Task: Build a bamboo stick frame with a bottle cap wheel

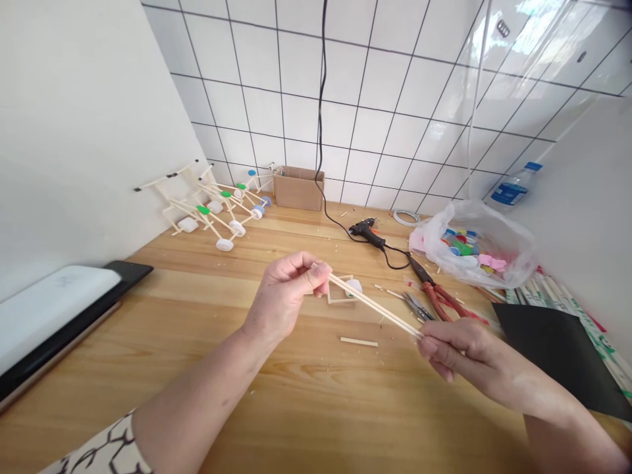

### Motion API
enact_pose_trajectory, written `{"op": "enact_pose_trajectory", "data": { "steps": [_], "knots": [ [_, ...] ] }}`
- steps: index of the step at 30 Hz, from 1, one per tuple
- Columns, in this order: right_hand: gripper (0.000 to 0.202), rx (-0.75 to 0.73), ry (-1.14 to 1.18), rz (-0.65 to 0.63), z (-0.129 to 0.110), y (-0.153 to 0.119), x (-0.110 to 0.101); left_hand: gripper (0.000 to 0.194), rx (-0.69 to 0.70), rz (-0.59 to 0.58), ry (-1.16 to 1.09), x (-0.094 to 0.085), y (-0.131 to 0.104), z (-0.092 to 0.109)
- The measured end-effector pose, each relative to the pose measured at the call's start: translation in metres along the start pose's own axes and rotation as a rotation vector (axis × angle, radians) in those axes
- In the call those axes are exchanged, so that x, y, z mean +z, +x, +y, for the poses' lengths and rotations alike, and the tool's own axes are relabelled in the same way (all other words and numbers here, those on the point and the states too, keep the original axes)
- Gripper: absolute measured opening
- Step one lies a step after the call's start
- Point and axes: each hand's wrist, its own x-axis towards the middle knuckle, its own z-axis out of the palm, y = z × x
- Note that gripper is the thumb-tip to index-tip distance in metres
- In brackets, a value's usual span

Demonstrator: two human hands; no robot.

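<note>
Two thin wooden chopsticks (372,305) lie side by side in the air above the table, slanting down to the right. My left hand (289,289) pinches them at their upper left end. At the other end, my right hand (457,352) grips them between thumb and fingers. Behind the sticks, partly hidden by them and my left hand, is a small stick frame (340,301) with a white bottle cap (354,287) on it. A short cut piece of stick (359,342) rests on the wooden table (316,408) below.
Several stick models with cap wheels (224,244) stand at the back left by a cardboard box (299,189). A glue gun (368,232), red-handled pliers (437,299), scissors (417,307) and a plastic bag of caps (478,243) lie right. Black sheet (553,349) lies at far right.
</note>
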Motion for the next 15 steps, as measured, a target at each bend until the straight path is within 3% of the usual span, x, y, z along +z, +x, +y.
{"op": "enact_pose_trajectory", "data": {
  "steps": [5, 9, 15],
  "knots": [
    [0.043, 0.004, -0.024, 0.017, 0.006, -0.004, -0.009, 0.012, -0.006, 0.049, -0.005, -0.011, 0.008, -0.001],
    [0.041, 0.068, 0.001, 0.112, 0.024, -0.008, -0.021, 0.013, 0.106, 0.265, -0.155, -0.016, 0.018, 0.006],
    [0.038, 0.058, -0.108, 0.381, 0.04, -0.004, -0.028, 0.013, -0.115, 0.177, -0.252, -0.004, 0.013, -0.004]
  ]
}}
